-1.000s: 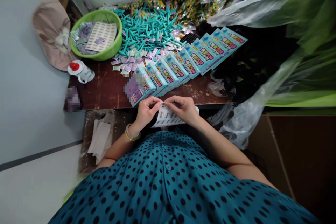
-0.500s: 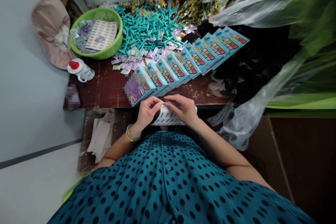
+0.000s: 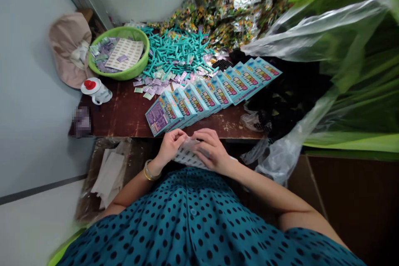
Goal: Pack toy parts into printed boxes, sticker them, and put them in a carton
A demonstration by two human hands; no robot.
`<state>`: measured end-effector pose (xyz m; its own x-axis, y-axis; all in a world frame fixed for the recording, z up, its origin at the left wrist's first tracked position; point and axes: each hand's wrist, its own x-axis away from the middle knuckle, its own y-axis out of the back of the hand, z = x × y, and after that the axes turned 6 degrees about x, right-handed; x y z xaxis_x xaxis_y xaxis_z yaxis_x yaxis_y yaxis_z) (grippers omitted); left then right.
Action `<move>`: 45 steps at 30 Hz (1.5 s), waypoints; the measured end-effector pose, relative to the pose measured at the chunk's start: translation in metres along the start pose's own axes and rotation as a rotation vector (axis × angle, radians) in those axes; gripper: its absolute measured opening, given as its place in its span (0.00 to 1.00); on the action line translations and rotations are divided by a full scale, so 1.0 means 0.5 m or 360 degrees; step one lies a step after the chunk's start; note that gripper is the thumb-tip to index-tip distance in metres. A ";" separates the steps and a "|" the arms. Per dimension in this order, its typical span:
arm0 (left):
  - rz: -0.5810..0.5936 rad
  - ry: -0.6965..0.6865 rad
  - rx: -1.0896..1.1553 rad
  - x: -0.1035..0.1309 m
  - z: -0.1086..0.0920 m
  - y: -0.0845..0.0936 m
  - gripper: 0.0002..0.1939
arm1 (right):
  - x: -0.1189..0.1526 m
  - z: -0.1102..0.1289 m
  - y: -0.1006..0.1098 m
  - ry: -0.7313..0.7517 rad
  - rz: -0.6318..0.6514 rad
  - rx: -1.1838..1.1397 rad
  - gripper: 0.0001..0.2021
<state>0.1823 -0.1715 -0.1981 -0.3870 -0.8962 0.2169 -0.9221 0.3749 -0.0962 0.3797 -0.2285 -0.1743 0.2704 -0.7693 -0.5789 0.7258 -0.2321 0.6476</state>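
In front of my waist, below the table edge, is a white sheet of stickers [image 3: 188, 157] with rows of small dark print. My left hand [image 3: 171, 146] is closed, thumb and forefinger pinching the sheet's upper left edge; a bangle circles that wrist. My right hand [image 3: 213, 151] lies over the right part of the sheet with bent fingers, thumb and fingers gripping it. What its fingertips touch is partly hidden. Just beyond both hands, a slanting row of overlapping light-blue printed packs [image 3: 204, 99] lies on the table.
On the dark-red table [image 3: 121, 108] stand a green basket [image 3: 141, 64] of small packets and a lidded mug [image 3: 101, 92]. Behind are piled teal sticks [image 3: 177, 52] and flower-patterned bags [image 3: 230, 12]. Clear plastic [image 3: 277, 158] and black material [image 3: 289, 91] are at right.
My right hand has drawn slightly away from my left, its fingers more parted. Earlier both hands pinched the sheet's top edge close together. The camera view has shifted.
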 end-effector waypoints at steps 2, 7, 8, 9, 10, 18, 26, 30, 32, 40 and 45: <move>-0.0006 -0.0007 0.0018 -0.002 0.003 0.012 0.13 | -0.039 -0.021 0.015 -0.0272 -0.0069 -0.0140 0.02; 0.0048 -0.0021 0.0077 0.002 0.011 0.027 0.13 | -0.157 -0.135 -0.018 -0.0735 -0.0470 -0.0137 0.04; 0.0053 -0.0002 0.0089 0.005 0.013 0.030 0.13 | -0.172 -0.150 -0.032 -0.0782 -0.0492 -0.0143 0.04; 0.0055 0.0015 0.0101 0.007 0.014 0.033 0.13 | -0.183 -0.158 -0.045 -0.0826 -0.0500 -0.0148 0.04; 0.0054 0.0031 0.0114 0.010 0.015 0.037 0.13 | -0.190 -0.161 -0.057 -0.0864 -0.0496 -0.0141 0.04; 0.0131 0.0097 0.0168 0.016 0.029 0.037 0.14 | -0.192 -0.180 -0.091 -0.0995 -0.0267 0.0619 0.03; 0.0053 0.0019 0.0158 0.022 0.013 0.034 0.14 | -0.147 -0.120 0.012 -0.0785 -0.0293 0.0356 0.28; -0.0415 -0.0158 0.0215 0.007 -0.005 0.058 0.14 | -0.044 -0.054 0.089 -0.0607 0.0614 -0.0288 0.29; -0.0612 -0.0215 0.0254 -0.005 -0.006 0.067 0.15 | 0.013 -0.052 0.102 -0.0798 0.0634 -0.0333 0.19; -0.0481 -0.0352 -0.0075 0.004 -0.001 0.046 0.46 | 0.119 -0.065 0.037 -0.1313 -0.0473 -0.0615 0.36; -0.0583 -0.0381 -0.0323 0.009 0.012 0.052 0.28 | 0.130 -0.047 0.025 -0.1466 -0.0599 -0.0697 0.30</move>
<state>0.1565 -0.1669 -0.2054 -0.0463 -0.9984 -0.0309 -0.9891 0.0415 0.1413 0.4211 -0.2674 -0.2152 -0.4622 -0.8868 0.0087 0.8749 -0.4543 0.1680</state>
